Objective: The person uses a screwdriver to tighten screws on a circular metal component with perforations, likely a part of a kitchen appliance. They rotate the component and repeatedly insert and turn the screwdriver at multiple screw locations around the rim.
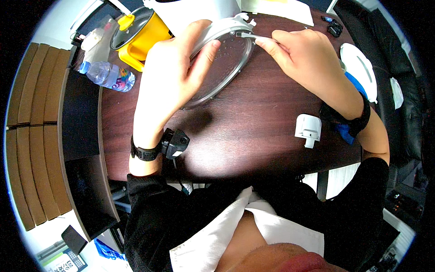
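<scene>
My left hand grips a round clear lid with a pale rim, its thumb on the face and the other fingers behind the edge. The lid is held tilted above the table. A white plastic fitting with small tabs runs along its upper edge. My right hand is closed on a thin, flat, light grey strip. The strip's dark end meets the lid's rim near the fitting. What kind of tool the strip is, I cannot tell. A white plastic cover piece with a tab lies below my right hand.
On the left stand a yellow pot with a glass lid and a lying water bottle. A white container is at the back, beside white paper. Small black parts and a white curved piece lie right.
</scene>
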Tool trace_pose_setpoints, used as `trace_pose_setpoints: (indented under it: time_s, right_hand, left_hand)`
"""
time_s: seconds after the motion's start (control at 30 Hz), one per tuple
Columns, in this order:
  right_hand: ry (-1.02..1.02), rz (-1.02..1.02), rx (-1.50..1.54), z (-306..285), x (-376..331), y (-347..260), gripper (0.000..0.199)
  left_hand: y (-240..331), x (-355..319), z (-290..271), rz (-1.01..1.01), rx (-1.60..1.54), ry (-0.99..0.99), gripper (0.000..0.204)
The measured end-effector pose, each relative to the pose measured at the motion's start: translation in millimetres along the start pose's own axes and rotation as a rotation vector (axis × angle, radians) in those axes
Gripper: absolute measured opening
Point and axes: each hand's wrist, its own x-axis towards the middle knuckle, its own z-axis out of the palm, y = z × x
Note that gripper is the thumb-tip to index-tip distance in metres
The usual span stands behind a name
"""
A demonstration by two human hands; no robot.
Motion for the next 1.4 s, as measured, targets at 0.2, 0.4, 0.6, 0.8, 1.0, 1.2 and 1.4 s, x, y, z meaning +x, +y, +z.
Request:
trace_pose_setpoints:
  time_s: [0.2, 0.4, 0.6, 0.8, 1.0, 1.2, 1.4]
  right_hand:
    - [0.030, -0.061, -0.067, 1, 6, -2, 0.043]
    - [0.063, -0.076, -0.234, 0, 9, -8, 0.040]
    - [0.007, -0.119, -0.396, -31, 19, -29, 0.037]
    - [0.016, -0.069, -0.193, -19, 25, -23, 0.040]
    - [-0.766, 0.592, 1.022, 4, 31, -4, 0.053]
    - [-0.990, 0.766, 1.800, 17, 13, -6, 0.050]
    - [-0.228, 0.222, 0.508, 20, 2, 0, 0.055]
  left_hand:
    - [-4, 0, 3, 0.074, -0.023, 0.115, 0.029]
    - [-3, 4, 3, 0.053, -0.066, 0.100, 0.028]
    - [-4, -1, 5, 0.134, 0.006, 0.140, 0.029]
    - [-6, -1, 3, 0.117, 0.017, 0.141, 0.030]
    - [-13, -1, 3, 0.137, 0.045, 0.175, 0.029]
    - [-9, -4, 4, 0.102, 0.000, 0.147, 0.029]
    - [-4, 0, 1, 0.113, -0.041, 0.104, 0.029]
